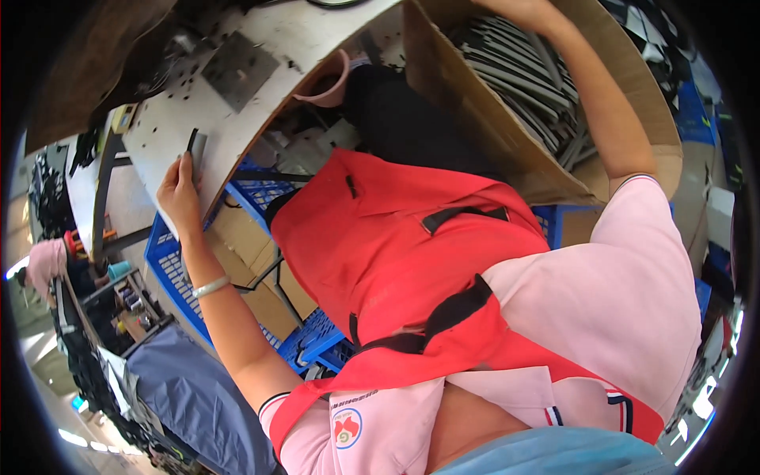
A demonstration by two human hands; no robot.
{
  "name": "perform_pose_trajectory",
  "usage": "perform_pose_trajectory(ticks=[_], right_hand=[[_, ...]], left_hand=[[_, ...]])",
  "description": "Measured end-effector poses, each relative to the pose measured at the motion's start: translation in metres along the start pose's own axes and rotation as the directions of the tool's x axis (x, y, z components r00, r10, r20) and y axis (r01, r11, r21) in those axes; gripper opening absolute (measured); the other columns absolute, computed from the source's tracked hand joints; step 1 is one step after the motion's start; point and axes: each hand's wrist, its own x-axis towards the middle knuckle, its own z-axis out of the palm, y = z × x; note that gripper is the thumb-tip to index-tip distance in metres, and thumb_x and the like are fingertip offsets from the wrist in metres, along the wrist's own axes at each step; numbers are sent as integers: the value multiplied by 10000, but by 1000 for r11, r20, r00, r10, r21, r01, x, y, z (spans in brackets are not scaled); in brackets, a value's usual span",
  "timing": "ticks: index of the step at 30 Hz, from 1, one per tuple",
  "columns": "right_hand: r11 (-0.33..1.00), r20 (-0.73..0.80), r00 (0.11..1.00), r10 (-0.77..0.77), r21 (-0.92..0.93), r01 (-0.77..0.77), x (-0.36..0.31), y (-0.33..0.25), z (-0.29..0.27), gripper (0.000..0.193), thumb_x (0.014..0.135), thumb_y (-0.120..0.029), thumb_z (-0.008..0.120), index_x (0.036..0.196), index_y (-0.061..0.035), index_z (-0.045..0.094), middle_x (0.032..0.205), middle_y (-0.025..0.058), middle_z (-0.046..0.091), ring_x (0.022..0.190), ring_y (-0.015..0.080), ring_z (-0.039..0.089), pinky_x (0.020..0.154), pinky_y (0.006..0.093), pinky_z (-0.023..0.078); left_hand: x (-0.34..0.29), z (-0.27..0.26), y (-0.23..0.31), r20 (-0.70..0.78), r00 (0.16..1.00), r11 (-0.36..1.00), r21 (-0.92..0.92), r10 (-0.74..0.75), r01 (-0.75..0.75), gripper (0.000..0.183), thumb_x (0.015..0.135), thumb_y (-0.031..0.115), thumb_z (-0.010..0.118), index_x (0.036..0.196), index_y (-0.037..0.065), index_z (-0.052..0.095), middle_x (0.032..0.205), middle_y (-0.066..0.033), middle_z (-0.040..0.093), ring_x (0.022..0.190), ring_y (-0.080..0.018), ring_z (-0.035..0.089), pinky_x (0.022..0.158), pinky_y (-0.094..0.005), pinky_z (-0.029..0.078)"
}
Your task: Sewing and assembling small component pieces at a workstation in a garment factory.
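Note:
My left hand (180,195) is closed on a short grey strip with a black edge (198,149), pinched between thumb and fingers over the white worktable (162,131). My right hand (524,11) is at the top edge of the view, above an open cardboard box (455,103) on my right. Many long, thin grey strips (511,71) lie stacked in that box, some of them askew. The fingers of my right hand are mostly cut off by the picture's edge, so whether they hold a strip does not show.
A dark grey square plate (239,71) and scattered black bits lie on the worktable. Below its edge are a pink bucket (328,83) and a blue plastic crate (170,257) with cardboard. Another person (49,265) sits at the far left, beyond a dark blue covered stack (194,388).

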Motion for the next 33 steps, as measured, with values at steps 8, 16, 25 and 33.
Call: perform_pose_trajectory(ticks=[8,16,25,33], right_hand=[[963,499,826,262,-83,-255,-137,121,91,640,771,-314,743,1312,-59,514,1271,187,573,1150,330,560,989,404,443],[939,-48,968,-247,235,251,23,-47,72,219,885,-130,598,1072,-25,642,1062,153,640,1012,330,618,880,385,500],[981,405,914,27,-186,54,110,-69,100,369,764,-97,609,1127,-30,610,1037,208,650,1064,364,609,907,428,487],[682,551,829,-96,643,-349,-18,-145,107,473,861,-279,707,1205,-4,537,929,15,562,828,107,519,758,271,444]], left_hand=[[1,17,23,72,994,997,0,-78,78,290,901,319,690,934,36,745,686,30,602,591,-38,493,530,-204,413],[-16,20,26,71,997,993,108,30,-37,363,871,366,681,888,5,720,645,-36,618,612,-93,545,596,-275,437],[-34,34,36,-57,994,989,117,92,-85,337,880,347,649,935,22,720,715,-110,676,684,-161,639,658,-309,472],[-46,31,58,-87,974,969,-114,209,-219,265,875,224,673,915,-36,696,655,-133,641,619,-98,567,594,-280,452]])
